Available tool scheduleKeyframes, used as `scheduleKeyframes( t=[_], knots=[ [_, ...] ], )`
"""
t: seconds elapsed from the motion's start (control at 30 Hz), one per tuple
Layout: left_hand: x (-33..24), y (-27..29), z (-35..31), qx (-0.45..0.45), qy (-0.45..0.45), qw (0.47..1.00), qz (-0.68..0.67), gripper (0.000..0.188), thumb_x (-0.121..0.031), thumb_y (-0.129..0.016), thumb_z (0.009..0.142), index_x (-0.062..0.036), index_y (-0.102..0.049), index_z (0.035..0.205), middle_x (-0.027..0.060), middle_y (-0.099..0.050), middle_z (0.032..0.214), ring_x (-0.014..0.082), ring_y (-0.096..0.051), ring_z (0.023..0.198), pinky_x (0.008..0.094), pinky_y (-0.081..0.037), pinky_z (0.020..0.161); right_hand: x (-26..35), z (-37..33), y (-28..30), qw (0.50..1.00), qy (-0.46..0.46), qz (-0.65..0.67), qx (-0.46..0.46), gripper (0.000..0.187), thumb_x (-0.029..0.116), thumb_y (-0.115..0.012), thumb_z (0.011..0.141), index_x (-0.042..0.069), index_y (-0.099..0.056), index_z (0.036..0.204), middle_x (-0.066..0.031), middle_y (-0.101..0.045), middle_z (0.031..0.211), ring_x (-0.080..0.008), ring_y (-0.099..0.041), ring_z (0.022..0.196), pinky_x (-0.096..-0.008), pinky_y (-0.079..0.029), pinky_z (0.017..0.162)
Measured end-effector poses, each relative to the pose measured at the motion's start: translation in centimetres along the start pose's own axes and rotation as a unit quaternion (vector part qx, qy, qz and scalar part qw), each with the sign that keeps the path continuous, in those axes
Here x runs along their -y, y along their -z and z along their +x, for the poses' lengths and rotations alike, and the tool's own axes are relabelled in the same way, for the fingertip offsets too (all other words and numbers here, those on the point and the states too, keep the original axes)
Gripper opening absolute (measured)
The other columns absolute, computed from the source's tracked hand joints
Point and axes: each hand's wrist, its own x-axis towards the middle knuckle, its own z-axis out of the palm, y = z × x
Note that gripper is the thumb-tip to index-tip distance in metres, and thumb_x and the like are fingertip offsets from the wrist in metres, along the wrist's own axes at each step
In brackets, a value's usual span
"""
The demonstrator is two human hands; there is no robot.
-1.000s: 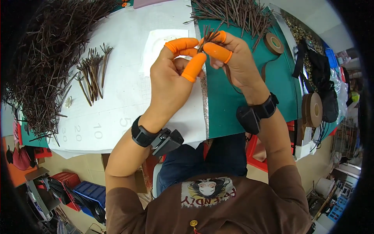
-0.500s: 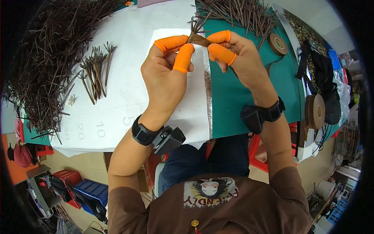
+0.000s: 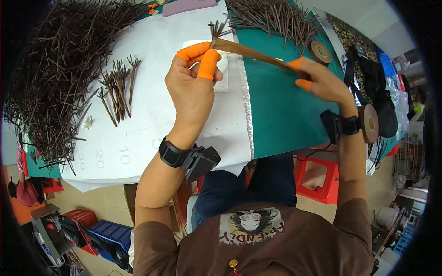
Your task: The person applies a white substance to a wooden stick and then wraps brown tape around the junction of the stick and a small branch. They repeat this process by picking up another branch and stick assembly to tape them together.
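Observation:
Orange finger covers sit on the thumb and forefinger of each hand. My left hand (image 3: 189,94) pinches a small dark brown twig bundle (image 3: 216,30), its forked tips fanning upward above the fingers. From the bundle a strip of brown tape (image 3: 251,51) runs taut to the right, over the green mat. My right hand (image 3: 326,83) has closed on the tape's other end. Left of my left hand lie several finished-looking brown twigs (image 3: 120,89) with branched tops. Beyond my right hand rests a roll of brown tape (image 3: 321,52).
A large tangled heap of dark twigs (image 3: 50,69) covers the table's left side. Loose straight sticks (image 3: 278,20) lie at the far right. Another tape roll (image 3: 370,122) stands by the right edge. A white sheet (image 3: 152,119) meets the green mat (image 3: 281,119). A red stool (image 3: 317,195) is below.
My right hand has moved away to the right, drawing the brown tape into a long strip. My left hand still pinches the twig bundle, slightly further left.

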Motion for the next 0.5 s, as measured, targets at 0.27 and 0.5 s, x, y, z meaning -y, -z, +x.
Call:
scheduleKeyframes(
  t=[0.27,0.5],
  knots=[
    [0.6,-0.1,0.0,-0.006,-0.076,0.996,0.052,0.017,-0.001,-0.057,0.078,0.0023,-0.052,0.094,0.0054,-0.058,0.075,0.0065,-0.052,0.054,0.0166,-0.04,0.047,6.7,1.6,3.0,0.96,0.197,0.148,-0.13,0.038,0.01,-0.05,0.082,0.009,-0.045,0.119,-0.0064,-0.053,0.099,-0.016,-0.05,0.088,-0.0257,-0.036,0.087],
    [1.5,-0.3,-0.4,0.002,-0.154,0.979,0.13,0.017,0.0,-0.058,0.077,0.0008,-0.053,0.093,0.0043,-0.057,0.075,0.0058,-0.051,0.054,0.017,-0.041,0.047,6.8,4.4,-0.6,0.983,0.067,0.054,-0.159,0.025,0.014,-0.055,0.082,0.0,-0.055,0.103,-0.0039,-0.058,0.084,-0.0107,-0.055,0.08,-0.0206,-0.042,0.071]
  ],
)
